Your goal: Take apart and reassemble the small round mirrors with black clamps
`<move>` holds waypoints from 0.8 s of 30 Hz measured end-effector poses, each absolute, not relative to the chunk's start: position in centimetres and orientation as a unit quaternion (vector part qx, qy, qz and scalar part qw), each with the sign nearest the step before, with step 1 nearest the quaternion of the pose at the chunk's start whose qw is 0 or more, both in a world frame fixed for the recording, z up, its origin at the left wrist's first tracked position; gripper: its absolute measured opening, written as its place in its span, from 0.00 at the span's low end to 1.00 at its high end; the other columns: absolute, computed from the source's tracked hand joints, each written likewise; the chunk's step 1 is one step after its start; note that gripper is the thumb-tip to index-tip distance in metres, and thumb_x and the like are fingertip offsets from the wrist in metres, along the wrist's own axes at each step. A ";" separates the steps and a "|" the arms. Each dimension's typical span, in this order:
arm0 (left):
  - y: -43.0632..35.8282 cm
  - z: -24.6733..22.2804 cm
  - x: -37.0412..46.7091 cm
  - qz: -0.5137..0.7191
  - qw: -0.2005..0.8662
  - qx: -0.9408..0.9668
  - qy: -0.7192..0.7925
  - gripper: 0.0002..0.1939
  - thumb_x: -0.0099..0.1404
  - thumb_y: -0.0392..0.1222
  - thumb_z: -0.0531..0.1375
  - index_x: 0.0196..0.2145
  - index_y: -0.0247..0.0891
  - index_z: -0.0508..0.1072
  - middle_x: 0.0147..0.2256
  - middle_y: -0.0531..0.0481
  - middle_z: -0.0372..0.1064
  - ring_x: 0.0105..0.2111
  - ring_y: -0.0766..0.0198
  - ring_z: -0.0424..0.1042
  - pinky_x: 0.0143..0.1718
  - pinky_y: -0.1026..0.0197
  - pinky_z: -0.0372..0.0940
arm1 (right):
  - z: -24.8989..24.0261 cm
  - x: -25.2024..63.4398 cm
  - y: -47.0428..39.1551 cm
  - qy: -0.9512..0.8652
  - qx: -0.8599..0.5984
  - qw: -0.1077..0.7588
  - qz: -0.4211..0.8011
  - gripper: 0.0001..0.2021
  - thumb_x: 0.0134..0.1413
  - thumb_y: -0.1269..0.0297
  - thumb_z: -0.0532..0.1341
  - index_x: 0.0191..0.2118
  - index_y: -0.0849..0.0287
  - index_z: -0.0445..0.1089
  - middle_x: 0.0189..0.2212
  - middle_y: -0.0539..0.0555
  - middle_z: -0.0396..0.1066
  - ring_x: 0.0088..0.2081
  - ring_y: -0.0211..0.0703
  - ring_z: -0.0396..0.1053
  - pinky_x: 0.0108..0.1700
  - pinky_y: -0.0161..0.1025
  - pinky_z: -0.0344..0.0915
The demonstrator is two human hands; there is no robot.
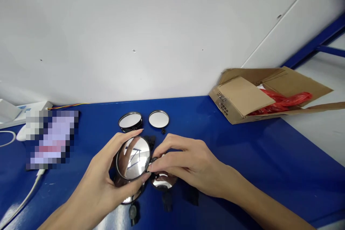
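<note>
White wall [172, 36] fills the back. Blue table [242, 143] below it, glossy, light glare at the near left. Blue frame [309, 48] at far right, against the wall.

Box [225, 109]: brown cardboard, at the right rear of the table, flaps spread, dark print on the front face. Red bag [288, 100] inside, crumpled plastic.

Left hand [106, 174]: half curled round the held mirror [134, 158], fingers along the upper left rim, thumb on the lower right rim. Firm hold. Right hand [188, 161]: fingers bent, thumb and index tips nearly together at that mirror's right edge, by a small black knob [154, 159]. Can't tell if the knob is actually gripped.

Phone [54, 136]: left side of table, pixelated, white cable [32, 188] plugged into its near end.

Held mirror is round, black rim, glass up, raised at front centre between the hands. Under it, partly covered, a lower mirror [132, 198]. Another, the right mirror [163, 181], lies under the right hand's fingers. Two more behind the hands, side by side, not touching: rear left mirror [130, 121] with a deep black side, rear right mirror [159, 119] with a small black mount [163, 131] at its near edge.

Black fitting [133, 214] on the table just in front of the lower mirror. Thin coloured wires [67, 106] along the wall base, rear left.
</note>
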State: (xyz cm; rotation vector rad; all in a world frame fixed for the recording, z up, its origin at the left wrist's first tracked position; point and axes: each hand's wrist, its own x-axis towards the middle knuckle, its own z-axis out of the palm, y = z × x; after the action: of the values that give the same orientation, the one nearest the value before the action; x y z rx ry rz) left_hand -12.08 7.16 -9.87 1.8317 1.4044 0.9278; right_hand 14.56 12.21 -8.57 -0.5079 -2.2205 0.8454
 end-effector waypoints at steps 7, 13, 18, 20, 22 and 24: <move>7.1 -9.9 -11.9 0.337 0.259 0.682 0.595 0.31 0.65 0.58 0.73 0.60 0.52 0.68 0.42 0.53 0.80 0.36 0.55 0.83 0.33 0.60 0.78 | -7.7 14.4 12.3 -0.804 -0.258 0.318 0.432 0.12 0.79 0.64 0.64 0.60 0.47 0.81 0.49 0.50 0.85 0.49 0.43 0.80 0.55 0.42 0.77; 7.8 -10.5 -12.9 0.351 0.214 0.629 0.660 0.33 0.65 0.64 0.73 0.60 0.51 0.69 0.49 0.51 0.81 0.48 0.49 0.84 0.42 0.54 0.80 | -8.5 14.7 13.4 -0.871 -0.300 0.249 0.298 0.16 0.81 0.67 0.59 0.62 0.48 0.81 0.69 0.55 0.74 0.69 0.53 0.65 0.73 0.57 0.63; 7.9 -10.5 -12.9 0.358 0.227 0.602 0.677 0.33 0.65 0.65 0.72 0.60 0.51 0.70 0.51 0.50 0.81 0.52 0.47 0.83 0.42 0.55 0.80 | -8.3 14.3 13.6 -0.892 -0.302 0.153 0.301 0.16 0.80 0.60 0.62 0.66 0.46 0.79 0.75 0.54 0.68 0.73 0.59 0.60 0.73 0.64 0.61; 7.9 -10.4 -12.7 0.364 0.229 0.601 0.674 0.33 0.65 0.65 0.72 0.60 0.50 0.70 0.51 0.50 0.81 0.51 0.47 0.84 0.42 0.55 0.81 | -8.1 14.1 13.5 -0.892 -0.301 0.143 0.306 0.17 0.80 0.60 0.62 0.67 0.47 0.78 0.75 0.55 0.68 0.72 0.60 0.61 0.71 0.65 0.62; 7.9 -10.4 -12.7 0.366 0.228 0.600 0.674 0.32 0.65 0.64 0.72 0.60 0.50 0.70 0.51 0.50 0.81 0.50 0.48 0.84 0.42 0.55 0.81 | -8.0 14.1 13.6 -0.890 -0.299 0.141 0.314 0.17 0.81 0.60 0.62 0.67 0.49 0.78 0.74 0.56 0.69 0.71 0.60 0.63 0.70 0.65 0.62; 7.9 -10.4 -12.7 0.366 0.225 0.600 0.675 0.32 0.65 0.64 0.72 0.60 0.50 0.70 0.51 0.50 0.82 0.51 0.48 0.84 0.41 0.56 0.80 | -8.0 14.1 13.6 -0.887 -0.297 0.145 0.322 0.17 0.81 0.61 0.61 0.67 0.51 0.78 0.73 0.56 0.71 0.70 0.59 0.64 0.69 0.64 0.62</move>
State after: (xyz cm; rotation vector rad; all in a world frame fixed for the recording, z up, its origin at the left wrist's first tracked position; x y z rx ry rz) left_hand -12.65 7.88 -10.41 1.6560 1.8608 1.0084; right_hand 14.08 13.60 -8.02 -0.8556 -2.5565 0.9271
